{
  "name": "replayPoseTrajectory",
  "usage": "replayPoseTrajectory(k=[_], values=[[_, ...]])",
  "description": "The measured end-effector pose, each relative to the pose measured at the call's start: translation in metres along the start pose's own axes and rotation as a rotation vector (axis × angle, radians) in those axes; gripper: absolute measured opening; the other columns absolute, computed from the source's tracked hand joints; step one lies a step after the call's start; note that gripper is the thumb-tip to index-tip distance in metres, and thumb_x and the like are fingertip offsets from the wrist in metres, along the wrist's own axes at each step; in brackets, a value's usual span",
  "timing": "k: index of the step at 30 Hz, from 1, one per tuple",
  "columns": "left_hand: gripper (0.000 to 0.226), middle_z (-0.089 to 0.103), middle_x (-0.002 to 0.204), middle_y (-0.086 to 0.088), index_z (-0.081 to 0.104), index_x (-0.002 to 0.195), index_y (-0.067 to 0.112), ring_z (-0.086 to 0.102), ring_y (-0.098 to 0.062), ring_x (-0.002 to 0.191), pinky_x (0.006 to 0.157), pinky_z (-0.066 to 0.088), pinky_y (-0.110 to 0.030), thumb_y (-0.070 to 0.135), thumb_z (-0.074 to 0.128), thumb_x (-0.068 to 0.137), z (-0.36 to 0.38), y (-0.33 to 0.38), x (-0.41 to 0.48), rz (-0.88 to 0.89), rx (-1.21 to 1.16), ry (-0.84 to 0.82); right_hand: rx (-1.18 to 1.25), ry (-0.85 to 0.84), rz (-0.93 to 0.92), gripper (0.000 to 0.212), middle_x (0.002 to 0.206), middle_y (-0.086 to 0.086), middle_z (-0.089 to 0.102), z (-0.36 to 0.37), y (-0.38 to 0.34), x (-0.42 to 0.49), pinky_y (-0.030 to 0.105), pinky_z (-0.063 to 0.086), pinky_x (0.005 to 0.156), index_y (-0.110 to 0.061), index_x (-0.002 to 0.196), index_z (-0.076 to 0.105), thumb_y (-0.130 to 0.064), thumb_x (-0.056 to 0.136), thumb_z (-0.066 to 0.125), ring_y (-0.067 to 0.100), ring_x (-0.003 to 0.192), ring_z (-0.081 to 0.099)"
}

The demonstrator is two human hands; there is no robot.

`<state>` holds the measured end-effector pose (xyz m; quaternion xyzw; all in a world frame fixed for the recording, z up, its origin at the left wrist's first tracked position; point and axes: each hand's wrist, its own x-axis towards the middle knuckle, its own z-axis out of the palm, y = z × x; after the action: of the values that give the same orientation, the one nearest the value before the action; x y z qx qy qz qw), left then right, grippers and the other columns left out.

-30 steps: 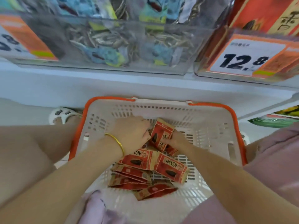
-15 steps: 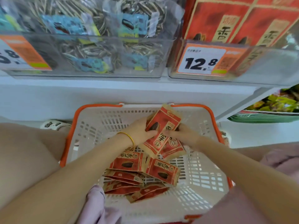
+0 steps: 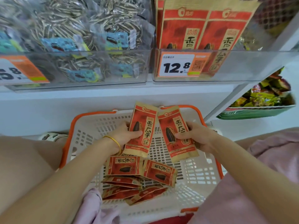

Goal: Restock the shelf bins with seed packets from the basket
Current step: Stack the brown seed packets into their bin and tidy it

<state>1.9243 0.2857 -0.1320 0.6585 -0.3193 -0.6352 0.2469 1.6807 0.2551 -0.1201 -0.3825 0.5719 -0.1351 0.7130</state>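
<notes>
Most of the fingers are hiding behind the packets. The left hand [image 3: 129, 135] is clamping its fingers on one seed packet [image 3: 142, 126]. The right hand [image 3: 198, 138] is clamping on a second packet [image 3: 175, 136]. Both are up above the basket [image 3: 84, 118]. A moment ago the two were bunching together; now they are standing side by side.

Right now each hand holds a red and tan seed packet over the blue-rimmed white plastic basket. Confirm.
Not blue: the head view shows an orange rim on the white plastic basket. Left hand and right hand each hold a red and tan seed packet over it.
</notes>
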Motion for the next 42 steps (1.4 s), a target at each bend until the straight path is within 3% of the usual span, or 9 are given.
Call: replayPoseTrajectory(k=[7,14,18,21,25,33,35,38,42], values=[[0.045,0.06,0.12,-0.02,0.034,0.133,0.014,0.063,-0.035,0.104,0.082,0.053,-0.051,0.003,0.053,0.093,0.016,-0.002,-0.002,0.008,-0.276,-0.083,0.267,-0.013,-0.136,0.035,0.112,0.016,0.069,0.021,0.01,-0.012,0.043,0.057,0.08,-0.008,0.12,0.056,0.001,0.086,0.059,0.032,0.099,0.067],[0.042,0.058,0.126,-0.015,0.037,0.133,0.019,0.062,-0.03,0.11,0.093,0.048,-0.052,0.028,0.05,0.095,0.035,0.001,-0.018,0.068,-0.413,-0.292,0.139,0.092,-0.257,0.054,0.116,0.005,0.067,0.046,0.018,-0.008,0.046,0.052,0.092,-0.018,0.128,0.051,-0.034,0.08,0.069,0.022,0.102,0.067],[0.066,0.06,0.128,-0.009,0.038,0.136,0.02,0.06,-0.025,0.114,0.097,0.046,-0.05,0.054,0.053,0.082,0.04,0.008,-0.026,0.147,-0.321,-0.359,0.208,-0.002,-0.253,0.047,0.117,0.007,0.067,0.046,0.016,-0.019,0.047,0.05,0.094,-0.016,0.129,0.05,-0.026,0.084,0.063,0.025,0.106,0.065],[0.067,0.058,0.13,-0.01,0.036,0.138,0.017,0.058,-0.025,0.117,0.099,0.045,-0.05,0.051,0.054,0.083,0.044,0.021,-0.036,0.221,-0.222,-0.432,0.232,-0.049,-0.255,0.054,0.12,0.012,0.065,0.037,0.006,-0.036,0.051,0.047,0.098,-0.013,0.13,0.049,-0.024,0.08,0.065,0.03,0.11,0.063],[0.051,0.059,0.123,-0.007,0.031,0.135,0.017,0.063,-0.021,0.108,0.096,0.049,-0.047,0.036,0.05,0.092,0.058,0.043,-0.047,0.246,-0.096,-0.329,0.291,-0.095,-0.287,0.035,0.113,0.01,0.069,0.021,-0.009,-0.067,0.04,0.055,0.086,-0.019,0.118,0.059,-0.024,0.083,0.06,0.027,0.104,0.066],[0.029,0.062,0.104,0.004,0.045,0.117,0.032,0.065,-0.013,0.093,0.083,0.055,-0.039,0.043,0.045,0.091,0.099,0.134,-0.098,0.683,0.453,-0.32,0.46,0.193,-0.577,0.039,0.094,0.012,0.074,-0.014,-0.04,-0.133,0.037,0.06,0.068,-0.014,0.112,0.056,-0.024,0.075,0.061,0.023,0.076,0.072],[0.019,0.059,0.094,0.009,0.052,0.112,0.028,0.06,-0.011,0.086,0.077,0.053,-0.03,0.033,0.045,0.095,0.107,0.169,-0.108,0.905,0.532,-0.18,0.482,0.251,-0.653,0.031,0.086,0.009,0.074,-0.033,-0.065,-0.147,0.032,0.06,0.062,-0.011,0.107,0.06,-0.024,0.08,0.059,0.018,0.067,0.071],[0.024,0.056,0.096,0.003,0.058,0.113,0.013,0.053,-0.011,0.088,0.076,0.042,-0.023,0.025,0.046,0.096,0.109,0.22,-0.11,1.286,0.785,0.316,0.475,0.32,-0.686,0.021,0.081,0.005,0.074,-0.07,-0.117,-0.15,0.03,0.059,0.057,-0.012,0.107,0.061,-0.023,0.09,0.057,0.015,0.065,0.071],[0.052,0.056,0.113,-0.009,0.058,0.113,0.008,0.051,-0.023,0.104,0.091,0.042,-0.04,0.041,0.022,0.093,0.099,0.271,-0.085,1.278,1.235,0.55,0.325,0.339,-0.568,0.027,0.088,0.007,0.073,-0.112,-0.19,-0.13,0.037,0.058,0.066,-0.01,0.109,0.063,-0.028,0.089,0.062,0.019,0.078,0.071]])
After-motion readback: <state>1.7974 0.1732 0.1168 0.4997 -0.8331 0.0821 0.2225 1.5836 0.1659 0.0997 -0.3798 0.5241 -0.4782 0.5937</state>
